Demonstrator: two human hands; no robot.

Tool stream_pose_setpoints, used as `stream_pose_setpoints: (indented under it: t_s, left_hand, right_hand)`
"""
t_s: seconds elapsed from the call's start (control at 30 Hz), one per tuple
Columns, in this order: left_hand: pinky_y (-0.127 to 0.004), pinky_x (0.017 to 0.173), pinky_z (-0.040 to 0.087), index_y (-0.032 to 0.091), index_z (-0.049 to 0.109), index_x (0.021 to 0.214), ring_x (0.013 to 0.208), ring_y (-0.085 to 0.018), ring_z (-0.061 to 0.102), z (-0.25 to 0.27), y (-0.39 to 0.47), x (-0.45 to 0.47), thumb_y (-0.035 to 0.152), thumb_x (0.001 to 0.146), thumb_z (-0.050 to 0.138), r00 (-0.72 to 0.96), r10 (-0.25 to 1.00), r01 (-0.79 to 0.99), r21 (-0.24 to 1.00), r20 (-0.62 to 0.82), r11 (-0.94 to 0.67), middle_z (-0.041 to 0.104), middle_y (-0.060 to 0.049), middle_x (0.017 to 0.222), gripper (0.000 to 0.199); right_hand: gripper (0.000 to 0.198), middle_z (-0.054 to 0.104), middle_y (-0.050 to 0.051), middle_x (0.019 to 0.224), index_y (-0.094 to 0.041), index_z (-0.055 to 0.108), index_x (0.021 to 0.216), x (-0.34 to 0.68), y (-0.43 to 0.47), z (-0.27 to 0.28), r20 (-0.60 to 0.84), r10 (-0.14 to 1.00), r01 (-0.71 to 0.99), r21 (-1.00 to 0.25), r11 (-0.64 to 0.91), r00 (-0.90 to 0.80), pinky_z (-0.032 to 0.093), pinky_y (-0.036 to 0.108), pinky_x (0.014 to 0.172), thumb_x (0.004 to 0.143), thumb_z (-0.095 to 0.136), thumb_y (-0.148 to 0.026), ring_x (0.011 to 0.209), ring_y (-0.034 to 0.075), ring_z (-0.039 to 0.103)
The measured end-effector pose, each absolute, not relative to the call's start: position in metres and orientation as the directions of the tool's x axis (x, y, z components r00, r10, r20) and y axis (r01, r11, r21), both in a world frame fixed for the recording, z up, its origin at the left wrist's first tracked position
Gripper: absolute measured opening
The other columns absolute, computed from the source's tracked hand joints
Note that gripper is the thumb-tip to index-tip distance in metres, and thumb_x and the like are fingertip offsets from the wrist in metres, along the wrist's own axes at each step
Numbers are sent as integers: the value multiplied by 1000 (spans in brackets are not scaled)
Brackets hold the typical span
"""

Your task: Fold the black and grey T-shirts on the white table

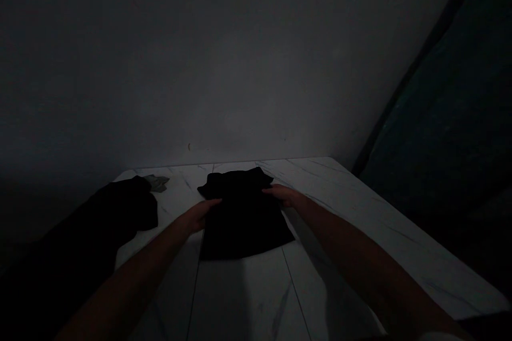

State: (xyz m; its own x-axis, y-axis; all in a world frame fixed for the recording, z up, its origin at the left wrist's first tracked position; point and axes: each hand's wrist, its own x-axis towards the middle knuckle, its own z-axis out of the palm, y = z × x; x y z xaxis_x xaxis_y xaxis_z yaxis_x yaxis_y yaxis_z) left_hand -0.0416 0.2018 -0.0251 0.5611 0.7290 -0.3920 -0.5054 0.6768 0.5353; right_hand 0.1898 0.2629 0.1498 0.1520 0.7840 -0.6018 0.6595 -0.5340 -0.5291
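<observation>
A black garment (244, 218), shaped like a short-sleeved shirt, is spread on the marble-patterned white tabletop (256, 298). Its wider hem faces me and two short flaps stick out at the far end. My left hand (200, 214) holds its left side edge, thumb on top and the other fingers partly hidden at the edge. On the opposite side my right hand (281, 194) grips the right edge just below the flap, with the thumb over the cloth. Darkness hides folds and details of the fabric.
A heap of dark cloth (120, 210) covers the left side of the table, with a grey piece of cloth (157, 182) at its far end. A grey wall (248, 74) rises behind the table. Dark green sheeting (452, 117) hangs at the right.
</observation>
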Motion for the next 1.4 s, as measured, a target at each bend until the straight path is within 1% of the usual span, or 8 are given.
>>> stream_pose_setpoints:
  t_s: [0.27,0.5,0.73,0.93,1.03,1.17,1.3,1.4]
  left_hand:
    - [-21,85,62,19,52,132,94,-10,70,-26,188,-39,33,74,64,540,749,-515,553,-384,655,59,-7,136,61]
    - [-23,74,60,13,63,113,82,-12,70,-21,153,-44,32,74,62,573,685,-429,547,-449,719,66,-10,123,44]
    - [-25,80,59,16,63,104,90,-14,71,-15,99,-35,27,66,66,533,686,-448,523,-495,725,68,-9,118,40]
    - [-18,59,28,7,64,67,57,-5,47,-34,142,-78,69,71,56,156,894,392,857,-421,336,65,-10,71,62]
    - [-14,72,28,15,68,105,87,-6,56,-33,213,-96,55,74,62,0,974,415,886,-228,207,68,-7,107,51]
    - [-11,85,36,15,49,139,115,-12,57,-24,300,-89,50,67,73,-6,979,408,893,-202,187,51,-13,142,83]
    - [-14,80,39,3,67,101,77,-3,54,-25,336,-77,50,63,77,151,936,449,866,-318,222,68,-10,95,61]
    - [-14,71,35,4,67,78,59,1,41,-31,341,-78,53,60,78,265,893,449,866,-363,219,55,0,57,53]
  right_hand:
    - [39,63,12,127,-13,59,125,190,249,144,-612,791,639,-601,-481,20,55,34,96,87,63,-19,89,14,69]
    - [42,65,15,122,-9,64,118,208,197,165,-677,734,713,-489,-502,53,56,23,78,78,71,-18,88,14,69]
    - [35,67,17,114,-4,61,117,219,159,151,-596,800,556,-643,-526,67,57,31,82,84,59,-13,84,18,70]
    - [37,66,17,114,-6,60,117,221,129,165,-651,752,528,-605,-596,102,58,30,79,84,64,-21,88,18,69]
    - [41,67,14,108,-9,58,118,224,122,171,-675,721,535,-557,-635,154,56,26,65,82,67,-26,79,15,67]
    - [49,66,13,103,-9,58,116,230,117,172,-665,727,590,-521,-616,172,53,23,58,75,73,-32,73,14,65]
    - [54,65,14,115,-11,56,121,233,111,173,-652,722,577,-505,-642,233,56,24,64,75,74,-32,84,16,67]
    - [51,67,14,110,-10,60,116,236,118,171,-639,736,579,-519,-628,225,56,27,65,73,75,-33,79,16,67]
